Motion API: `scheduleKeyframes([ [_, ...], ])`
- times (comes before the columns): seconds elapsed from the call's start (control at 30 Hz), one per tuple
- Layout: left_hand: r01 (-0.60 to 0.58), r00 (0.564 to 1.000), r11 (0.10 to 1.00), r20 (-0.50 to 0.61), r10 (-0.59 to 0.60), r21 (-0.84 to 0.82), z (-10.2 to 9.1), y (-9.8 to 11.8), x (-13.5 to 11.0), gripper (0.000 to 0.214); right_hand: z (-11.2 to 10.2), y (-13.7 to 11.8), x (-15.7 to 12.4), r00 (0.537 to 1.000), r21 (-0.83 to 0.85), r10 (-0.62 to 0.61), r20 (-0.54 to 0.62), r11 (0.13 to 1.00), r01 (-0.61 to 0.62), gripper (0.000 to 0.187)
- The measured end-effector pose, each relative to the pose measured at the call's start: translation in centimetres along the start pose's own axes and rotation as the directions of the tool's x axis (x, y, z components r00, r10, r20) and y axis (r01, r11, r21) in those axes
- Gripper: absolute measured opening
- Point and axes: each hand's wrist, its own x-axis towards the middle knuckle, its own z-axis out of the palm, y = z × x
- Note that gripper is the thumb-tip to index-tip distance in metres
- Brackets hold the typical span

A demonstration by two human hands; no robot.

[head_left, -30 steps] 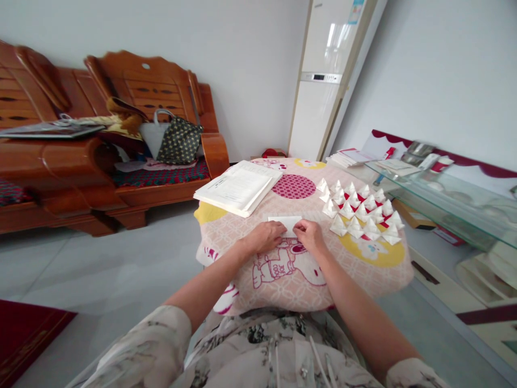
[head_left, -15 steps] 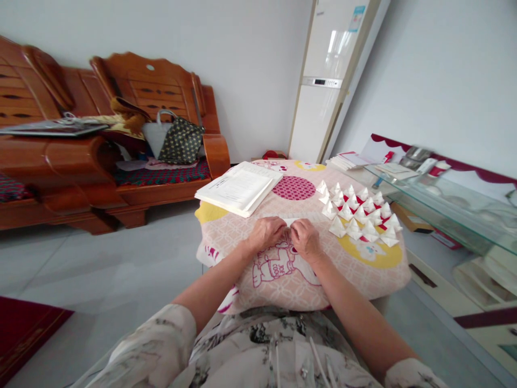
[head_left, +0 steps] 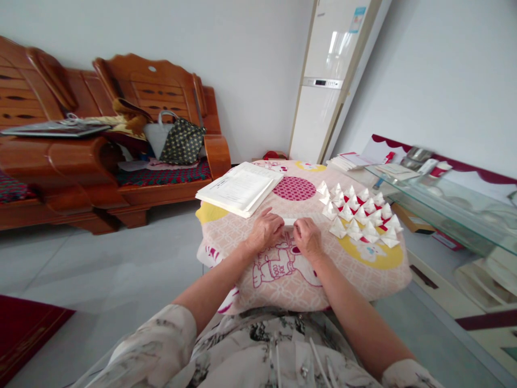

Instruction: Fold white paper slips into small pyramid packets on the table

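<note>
Between my hands lies a strip of white paper [head_left: 289, 221], mostly covered by my fingers, on the patterned cloth [head_left: 242, 242] of the small table. My left hand [head_left: 266, 229] grips the paper's left end, its index finger raised. At the right end, my right hand [head_left: 307, 237] has its fingers curled on the same paper. Rows of folded white paper pieces [head_left: 359, 213] stand to the right of my hands. Beyond my left hand lies a stack of printed paper sheets [head_left: 242, 188].
A glass-topped cabinet [head_left: 444, 205] with bowls and papers flanks the table's right side. Far left stands a wooden sofa [head_left: 149, 86] with a dark patterned bag [head_left: 183, 141] on its seat. A tall white air conditioner [head_left: 319, 108] fills the back corner.
My hands have moved slightly apart, baring more of the white paper between them. My left index finger has lifted. The folded pieces and the stack stay in place.
</note>
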Motion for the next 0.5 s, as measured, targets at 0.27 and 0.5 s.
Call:
scheduleKeyframes([
  [0.27, 0.053, 0.998, 0.997, -0.021, -0.054, -0.047, -0.2, -0.4, -0.1, 0.014, -0.8, 1.5, -0.2, 0.990, 0.027, 0.094, -0.105, 0.995, -0.091, 0.017],
  [0.5, 0.003, 1.000, 0.999, 0.000, -0.003, -0.047, -0.1, 0.2, 0.0, 0.014, -0.2, -0.7, 0.0, 0.994, 0.064, -0.068, 0.080, 0.996, 0.063, 0.021],
])
